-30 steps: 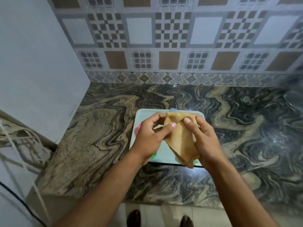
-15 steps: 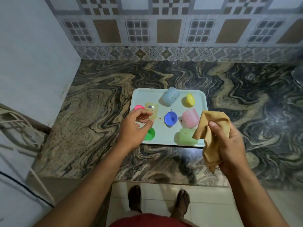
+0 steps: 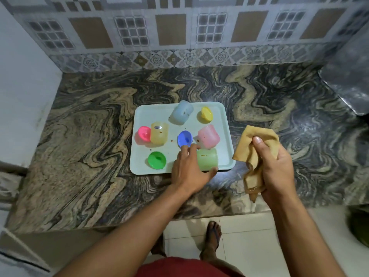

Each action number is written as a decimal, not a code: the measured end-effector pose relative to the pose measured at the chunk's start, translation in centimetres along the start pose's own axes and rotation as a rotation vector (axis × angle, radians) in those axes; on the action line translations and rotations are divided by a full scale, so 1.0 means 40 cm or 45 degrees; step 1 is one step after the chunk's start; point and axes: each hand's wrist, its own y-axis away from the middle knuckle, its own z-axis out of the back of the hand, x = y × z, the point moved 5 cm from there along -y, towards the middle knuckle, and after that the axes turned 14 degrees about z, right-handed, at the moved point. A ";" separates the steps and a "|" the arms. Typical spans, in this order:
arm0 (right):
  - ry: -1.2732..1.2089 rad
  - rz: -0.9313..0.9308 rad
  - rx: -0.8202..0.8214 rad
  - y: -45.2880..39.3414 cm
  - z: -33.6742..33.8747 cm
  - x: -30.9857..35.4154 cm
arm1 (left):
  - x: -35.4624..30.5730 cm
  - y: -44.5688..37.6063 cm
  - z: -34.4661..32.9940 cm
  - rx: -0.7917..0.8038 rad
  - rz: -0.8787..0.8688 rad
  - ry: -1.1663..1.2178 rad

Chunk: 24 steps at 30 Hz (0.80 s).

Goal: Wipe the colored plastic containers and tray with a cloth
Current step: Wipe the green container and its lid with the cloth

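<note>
A pale mint tray (image 3: 151, 116) lies on the marbled counter. On it lie several translucent containers on their sides: pale blue (image 3: 181, 112), yellow (image 3: 158, 133), pink (image 3: 209, 135) and green (image 3: 208, 159). Loose lids lie among them: yellow (image 3: 206, 113), pink (image 3: 144, 132), blue (image 3: 184, 138) and green (image 3: 156, 159). Brown crumbs dot the tray. My left hand (image 3: 188, 169) wraps the green container's left end, fingers over its far side, thumb on its near side. My right hand (image 3: 276, 168) grips a bunched tan cloth (image 3: 257, 136) just right of the tray.
A grey metal object (image 3: 347, 86) sits at the counter's right rear. A tiled wall runs behind, a white wall on the left. The counter's front edge (image 3: 139, 222) is near my body, with white floor tiles and my feet below.
My left hand moved from the tray's left side across to the green container. My right hand carried the cloth rightward, off the tray. A second ago both hands held the cloth.
</note>
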 end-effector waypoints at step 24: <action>0.035 0.041 -0.115 0.045 0.198 -0.014 | -0.242 -0.143 -0.023 0.294 -1.121 -0.834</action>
